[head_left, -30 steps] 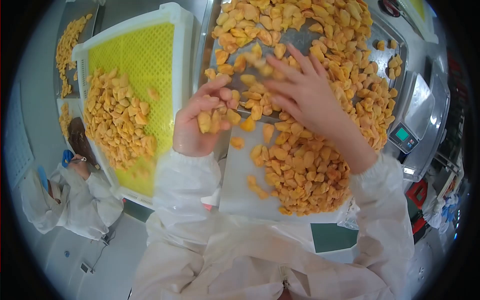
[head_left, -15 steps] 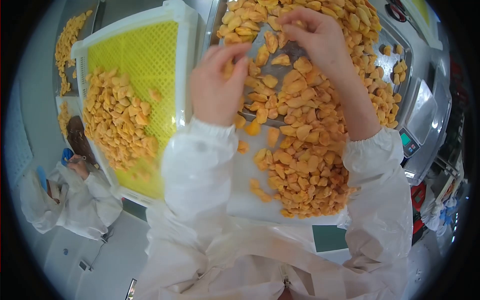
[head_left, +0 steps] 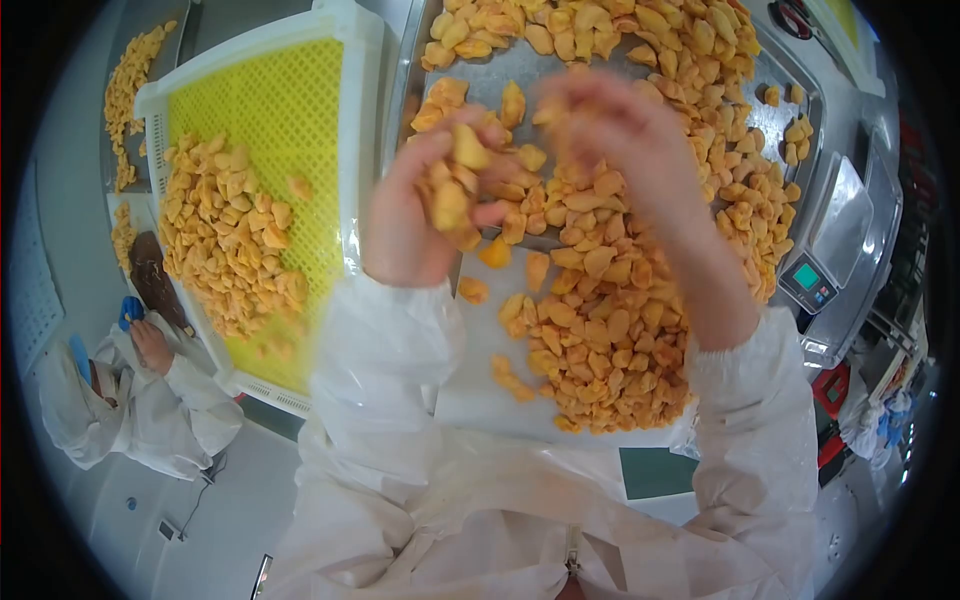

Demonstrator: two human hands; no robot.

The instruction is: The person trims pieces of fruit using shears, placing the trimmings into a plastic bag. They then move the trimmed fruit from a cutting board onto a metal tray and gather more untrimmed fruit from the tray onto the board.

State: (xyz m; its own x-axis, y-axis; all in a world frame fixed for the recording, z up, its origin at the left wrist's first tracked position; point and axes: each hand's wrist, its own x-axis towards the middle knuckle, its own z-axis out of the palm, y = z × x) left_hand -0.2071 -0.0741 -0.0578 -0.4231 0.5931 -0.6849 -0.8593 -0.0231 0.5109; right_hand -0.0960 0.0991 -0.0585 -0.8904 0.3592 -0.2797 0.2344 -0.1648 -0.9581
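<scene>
My left hand (head_left: 405,225) is cupped with its palm turned up, holding several orange-yellow fruit pieces (head_left: 452,190) that look like dried fruit. My right hand (head_left: 625,130) hovers over the metal tray (head_left: 535,68), blurred by motion. Its fingers point left, and whether anything is between them cannot be made out. Below both hands, a big heap of the same pieces (head_left: 615,350) spreads from the tray onto a white board (head_left: 475,370).
On my left, a white-framed crate with yellow mesh (head_left: 310,100) bears another pile of pieces (head_left: 220,230). A digital scale (head_left: 808,278) stands at the right, scissors (head_left: 792,18) beyond it. A co-worker in white (head_left: 150,400) is at far left.
My left hand has turned palm up, and a handful of pieces now shows in it. My right hand has come down and nearer. The view has shifted slightly.
</scene>
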